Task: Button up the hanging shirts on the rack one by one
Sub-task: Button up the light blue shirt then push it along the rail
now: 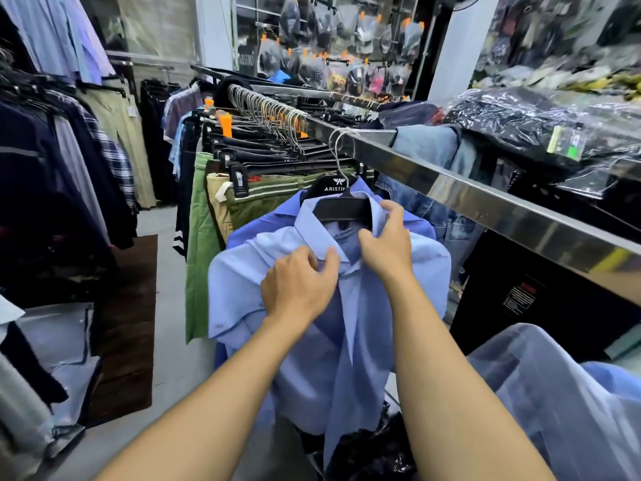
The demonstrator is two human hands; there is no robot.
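Note:
A light blue shirt (242,293) hangs on a black hanger (341,206) from the steel rack rail (451,189), in the middle of the head view. Its front hangs open below the collar. My left hand (298,282) pinches the left collar and placket near the neck. My right hand (386,244) grips the right side of the collar, fingers curled over its edge. A darker blue shirt (256,222) hangs just behind it. Another pale blue shirt (555,394) lies at the lower right.
Further along the rail hang several trousers (249,203) on clip hangers, green and khaki ones nearest. Plastic-wrapped dark garments (520,123) pile up right of the rail. Dark shirts (52,189) hang on the left rack. A brown mat (128,324) lies on the aisle floor.

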